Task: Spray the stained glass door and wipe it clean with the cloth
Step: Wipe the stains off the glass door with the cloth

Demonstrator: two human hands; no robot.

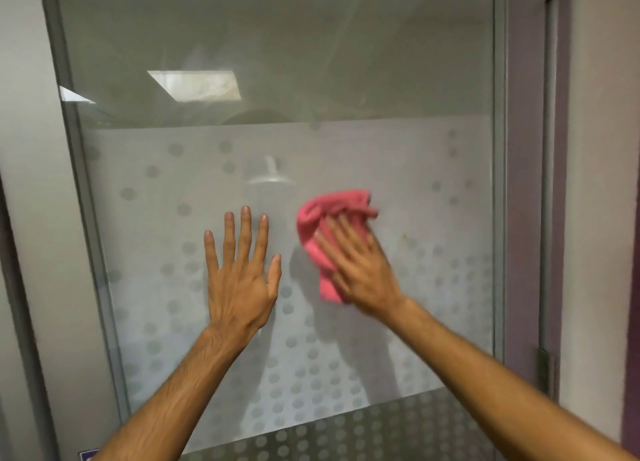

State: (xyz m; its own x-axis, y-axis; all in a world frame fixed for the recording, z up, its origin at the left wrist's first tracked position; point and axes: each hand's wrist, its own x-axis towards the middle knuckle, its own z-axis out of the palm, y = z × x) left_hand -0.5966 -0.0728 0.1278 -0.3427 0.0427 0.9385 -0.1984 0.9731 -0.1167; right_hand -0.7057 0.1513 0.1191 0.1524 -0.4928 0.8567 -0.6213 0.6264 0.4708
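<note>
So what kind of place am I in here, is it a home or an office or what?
Most likely an office or commercial building, though I can't be sure. The glass door has a frosted band with a dot pattern and a grey metal frame, and rectangular ceiling light panels are reflected in the glass.
</note>
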